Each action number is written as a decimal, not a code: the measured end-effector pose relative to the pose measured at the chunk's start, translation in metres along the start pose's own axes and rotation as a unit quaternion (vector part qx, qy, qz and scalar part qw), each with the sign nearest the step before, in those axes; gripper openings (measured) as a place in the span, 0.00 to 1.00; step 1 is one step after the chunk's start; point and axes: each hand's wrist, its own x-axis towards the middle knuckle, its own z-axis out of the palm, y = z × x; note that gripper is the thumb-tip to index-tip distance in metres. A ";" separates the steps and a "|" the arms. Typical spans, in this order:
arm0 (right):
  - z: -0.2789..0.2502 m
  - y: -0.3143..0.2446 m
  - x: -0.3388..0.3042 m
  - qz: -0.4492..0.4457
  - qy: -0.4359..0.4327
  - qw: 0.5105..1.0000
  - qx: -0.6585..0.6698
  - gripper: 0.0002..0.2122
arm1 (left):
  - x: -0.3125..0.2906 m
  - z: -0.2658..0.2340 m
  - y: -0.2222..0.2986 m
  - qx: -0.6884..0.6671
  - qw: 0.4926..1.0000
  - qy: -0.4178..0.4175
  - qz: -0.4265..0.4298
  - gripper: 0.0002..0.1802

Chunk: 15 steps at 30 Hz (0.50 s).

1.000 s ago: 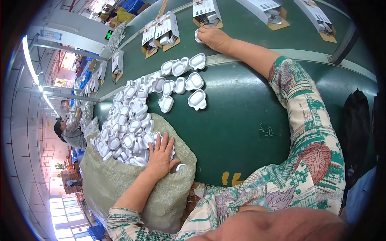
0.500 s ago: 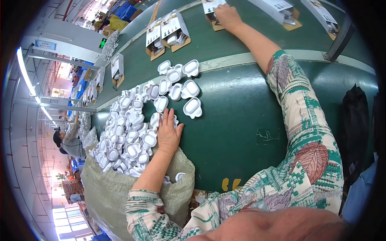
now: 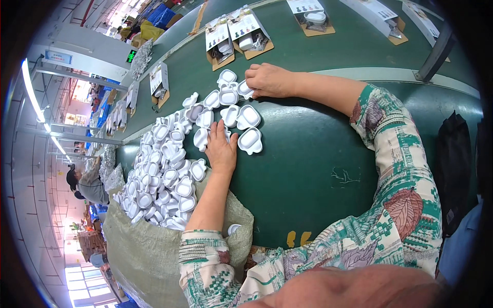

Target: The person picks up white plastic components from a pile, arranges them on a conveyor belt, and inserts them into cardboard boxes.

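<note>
Resting flat, thumb spread, the left hand (image 3: pixel 222 151) covers part of one white tray. At its one o'clock, the right hand (image 3: pixel 269 80) curls narrowly over a second white tray (image 3: pixel 243 90) on the green table (image 3: pixel 303 179) — whether it grips, I cannot tell. That tray is half covered, so its long axis is unclear. One uncovered tray (image 3: pixel 250 139), at the left hand's two o'clock, points its tab toward six. These are smooth, rounded, shallow plastic shells; the heap (image 3: pixel 154 169) near nine o'clock is too tangled to count, meeting one crinkled woven sack (image 3: pixel 149 246). Five printed cardboard boxes stand ahead: from the right hand, two (image 3: pixel 249 23) at eleven, one (image 3: pixel 305 6) at one, two (image 3: pixel 367 15) at two.
</note>
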 end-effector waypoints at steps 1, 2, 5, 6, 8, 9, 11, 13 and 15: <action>-0.003 0.004 -0.001 -0.018 -0.010 1.000 -0.003 0.12 | 0.000 0.001 0.000 -0.005 1.000 0.017 0.013 0.31; -0.004 0.006 -0.001 -0.038 -0.020 0.999 -0.005 0.12 | 0.000 0.002 0.000 -0.006 1.000 0.017 0.014 0.31; -0.005 0.005 -0.009 -0.051 -0.021 0.998 -0.037 0.09 | -0.001 0.004 0.001 -0.005 1.000 0.023 0.006 0.31; -0.006 0.005 -0.010 -0.052 -0.022 0.998 -0.038 0.09 | -0.001 0.004 0.000 -0.004 1.000 0.026 0.010 0.31; -0.007 0.009 -0.012 -0.078 0.002 0.991 -0.112 0.05 | 0.000 0.004 -0.001 -0.005 0.999 0.030 0.015 0.31; -0.010 0.015 -0.013 -0.067 0.032 0.990 -0.121 0.04 | 0.000 0.005 0.000 -0.010 0.999 0.032 0.018 0.30; -0.021 0.035 -0.017 -0.050 0.084 0.980 -0.171 0.03 | 0.000 0.005 0.000 -0.016 0.999 0.035 0.021 0.30; -0.037 0.048 -0.024 0.041 0.069 0.969 -0.233 0.03 | 0.000 0.001 0.000 -0.023 0.999 0.031 0.013 0.29; -0.046 0.067 -0.033 0.057 0.073 0.963 -0.254 0.03 | 0.000 -0.002 -0.003 -0.014 0.999 0.042 0.020 0.28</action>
